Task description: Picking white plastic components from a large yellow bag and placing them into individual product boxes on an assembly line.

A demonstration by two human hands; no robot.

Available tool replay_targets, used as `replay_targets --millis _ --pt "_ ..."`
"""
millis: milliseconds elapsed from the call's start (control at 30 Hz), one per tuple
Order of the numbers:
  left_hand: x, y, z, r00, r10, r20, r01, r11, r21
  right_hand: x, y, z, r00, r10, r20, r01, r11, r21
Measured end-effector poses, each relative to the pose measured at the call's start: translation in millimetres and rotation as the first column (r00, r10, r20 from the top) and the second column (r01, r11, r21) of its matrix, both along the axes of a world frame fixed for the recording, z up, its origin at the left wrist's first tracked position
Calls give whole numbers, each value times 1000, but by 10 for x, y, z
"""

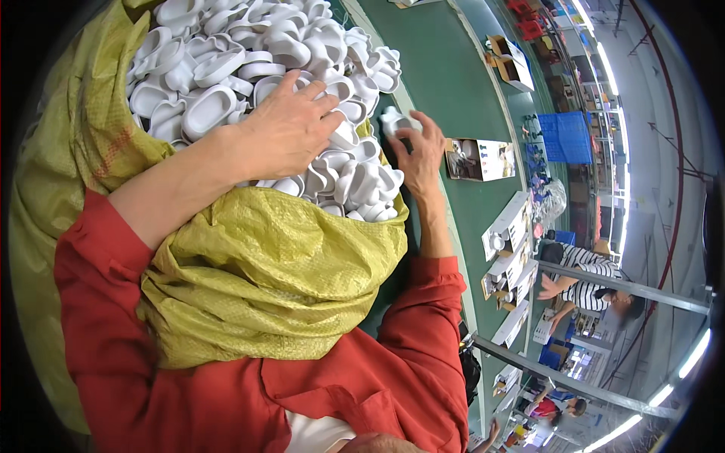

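A yellow woven sack (279, 264) stands open before me, heaped with small white oval plastic parts (211, 109), hollow like shallow cups with a rim. Upon the heap rests my left hand (291, 121), palm down with its fingers spread over several parts; anything under the palm is hidden. Just right of the sack, my right hand (419, 151) is closed on one white plastic part (394, 121), held at its fingertips over the edge of the green conveyor belt.
The green belt (438, 68) runs along my right side. It carries open cardboard boxes, one nearby box (481, 159) with printed sides and others (506, 234) further along. A blue crate (565, 137) lies beyond. Other people, one in a striped shirt (585, 279), stand across the belt.
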State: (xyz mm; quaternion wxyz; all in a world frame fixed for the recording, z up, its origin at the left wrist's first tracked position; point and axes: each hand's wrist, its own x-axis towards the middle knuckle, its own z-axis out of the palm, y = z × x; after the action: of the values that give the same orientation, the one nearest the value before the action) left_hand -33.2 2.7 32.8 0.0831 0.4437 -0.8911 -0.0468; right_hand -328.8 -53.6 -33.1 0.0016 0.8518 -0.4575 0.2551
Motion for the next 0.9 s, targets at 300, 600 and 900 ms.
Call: replay_targets --millis 300,600,900 --pt "29 11 -4 1000 -8 -18 7 999 -53 -1381 341 145 714 -694 -93 677 719 -156" --pt "19 247 80 997 32 75 -22 992 -127 -1366 257 60 769 -627 128 638 764 -93" --pt "372 794 514 981 159 -109 -174 972 -156 285 -924 182 973 -194 124 172 971 169"
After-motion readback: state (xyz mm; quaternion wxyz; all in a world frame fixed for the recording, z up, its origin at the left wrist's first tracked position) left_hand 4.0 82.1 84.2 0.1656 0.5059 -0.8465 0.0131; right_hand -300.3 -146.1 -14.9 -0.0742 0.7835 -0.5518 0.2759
